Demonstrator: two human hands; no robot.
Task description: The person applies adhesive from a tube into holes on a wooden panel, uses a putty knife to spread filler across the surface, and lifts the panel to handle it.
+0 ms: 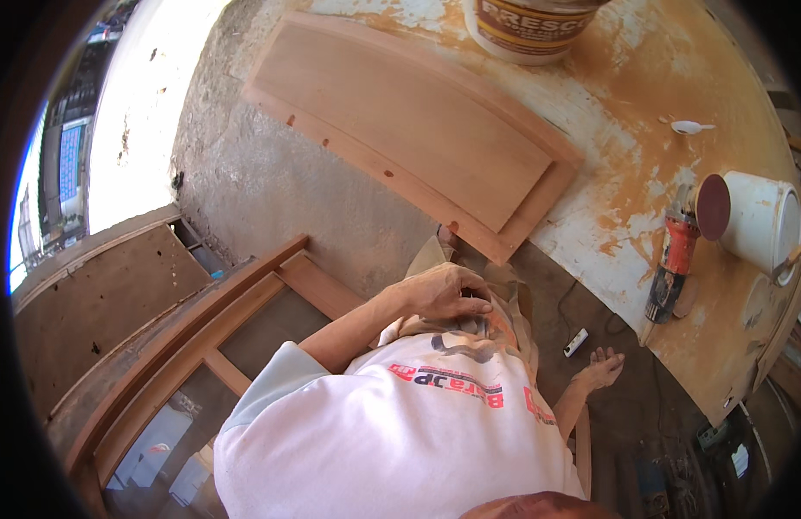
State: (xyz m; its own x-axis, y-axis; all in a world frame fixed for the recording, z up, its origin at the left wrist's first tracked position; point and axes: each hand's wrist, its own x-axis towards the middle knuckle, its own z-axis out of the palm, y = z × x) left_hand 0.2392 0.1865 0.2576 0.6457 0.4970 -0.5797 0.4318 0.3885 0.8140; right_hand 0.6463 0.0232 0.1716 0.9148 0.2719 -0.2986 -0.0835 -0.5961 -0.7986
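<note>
My left hand (448,292) is at my waist, in front of my white shirt (392,424). Its fingers curl inward beside the thumb, and whatever they may hold is hidden. Out to my right, beside the table's edge, my right hand (601,368) hangs with palm up and fingers apart, holding nothing. Ahead of me lies a wooden panel door (409,121) with a raised centre and several dark spots along its near frame. One corner of it points toward my waist.
On the stained table (608,208) are a labelled bucket (535,30), a white scoop (690,127), a red-and-black angle grinder (677,251) with a sanding disc and a tipped white pail (759,225). A white power strip (576,342) lies below. A glazed wooden frame (214,346) stands left.
</note>
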